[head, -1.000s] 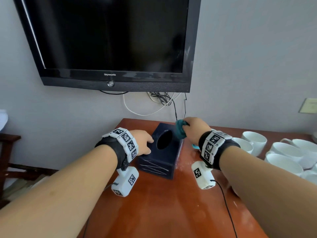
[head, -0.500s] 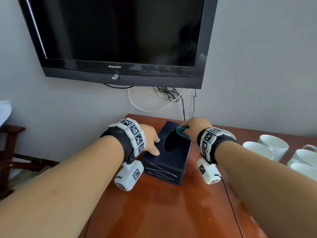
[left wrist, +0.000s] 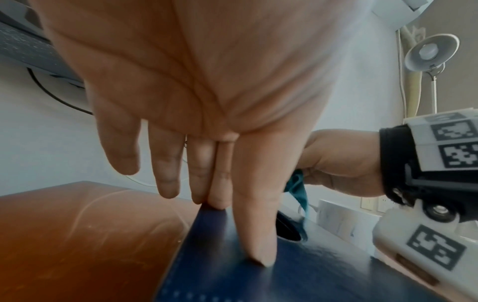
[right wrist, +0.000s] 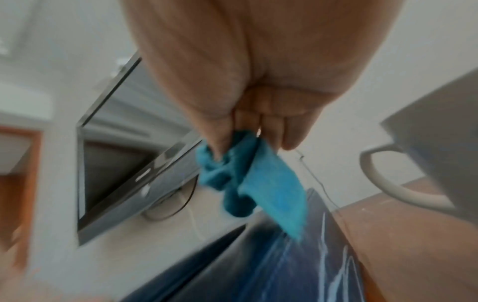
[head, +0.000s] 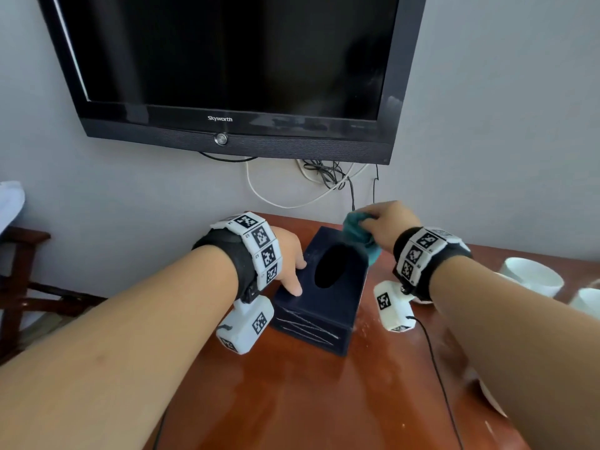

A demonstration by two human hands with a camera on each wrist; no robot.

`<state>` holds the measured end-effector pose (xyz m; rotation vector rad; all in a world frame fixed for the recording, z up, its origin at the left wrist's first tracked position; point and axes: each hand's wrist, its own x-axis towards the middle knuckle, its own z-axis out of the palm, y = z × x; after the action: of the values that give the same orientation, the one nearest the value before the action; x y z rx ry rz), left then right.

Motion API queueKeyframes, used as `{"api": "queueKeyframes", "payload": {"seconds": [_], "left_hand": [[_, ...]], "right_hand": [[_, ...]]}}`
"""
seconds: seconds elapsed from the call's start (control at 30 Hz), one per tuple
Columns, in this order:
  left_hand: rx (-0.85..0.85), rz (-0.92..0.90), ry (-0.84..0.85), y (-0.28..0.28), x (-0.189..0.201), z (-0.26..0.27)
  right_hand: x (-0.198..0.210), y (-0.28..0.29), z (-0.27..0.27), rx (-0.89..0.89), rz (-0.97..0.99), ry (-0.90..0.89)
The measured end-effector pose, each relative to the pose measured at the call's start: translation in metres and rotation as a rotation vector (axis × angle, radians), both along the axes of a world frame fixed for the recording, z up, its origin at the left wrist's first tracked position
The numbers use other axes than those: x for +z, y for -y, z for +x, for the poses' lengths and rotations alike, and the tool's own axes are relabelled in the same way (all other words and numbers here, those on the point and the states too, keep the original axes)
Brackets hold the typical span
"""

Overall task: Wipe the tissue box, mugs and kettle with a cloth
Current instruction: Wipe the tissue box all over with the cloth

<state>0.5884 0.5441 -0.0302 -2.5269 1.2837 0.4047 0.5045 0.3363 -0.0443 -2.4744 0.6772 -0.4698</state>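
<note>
Two hands work at a dark blue tissue box that stands on the reddish wooden desk, a little below the centre of the head view. The left hand rests on the box's left top edge with its fingers straight; in the left wrist view the thumb lies flat on the dark top and two fingertips touch the far corner, so its grip is relaxed and grasps nothing. The right hand sits at the box's far right corner, its fingers and thumb clenched round a bunched teal cloth. In the right wrist view the cloth hangs from the pinching fingers down to the box; that view is blurred, so whether the cloth presses the surface there cannot be told. The box's oval opening faces up, and pale scratch lines cross its near side. White mugs stand on the desk at the right edge of the head view, apart from the box. A black television fills the upper part of that frame, with cables hanging below it.
</note>
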Motion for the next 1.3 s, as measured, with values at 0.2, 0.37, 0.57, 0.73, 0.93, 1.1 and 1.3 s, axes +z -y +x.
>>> {"api": "queueKeyframes", "payload": {"seconds": [0.2,0.37,0.57,0.73,0.93,1.1,1.3], "left_hand": [[0.01,0.005,-0.011,-0.001,-0.001,-0.001],[0.014,0.014,-0.008,0.001,-0.002,0.001],[0.028,0.023,-0.005,-0.002,0.0,-0.003],[0.037,0.022,0.018,-0.005,-0.002,-0.012],[0.047,-0.002,0.016,-0.012,-0.001,-0.017],[0.041,-0.018,-0.007,-0.013,-0.001,-0.014],[0.056,-0.051,-0.033,-0.014,0.001,-0.01]], "right_hand": [[-0.012,-0.006,-0.004,0.056,-0.188,-0.292],[-0.013,-0.027,-0.005,0.185,-0.219,-0.393],[-0.016,-0.058,-0.015,0.383,-0.193,-0.424],[-0.005,-0.061,-0.031,0.408,-0.041,-0.351],[-0.001,-0.047,-0.043,-0.013,0.048,0.006],[-0.011,-0.061,-0.043,0.092,-0.164,-0.224],[-0.024,-0.068,-0.041,0.235,0.058,-0.177]]}}
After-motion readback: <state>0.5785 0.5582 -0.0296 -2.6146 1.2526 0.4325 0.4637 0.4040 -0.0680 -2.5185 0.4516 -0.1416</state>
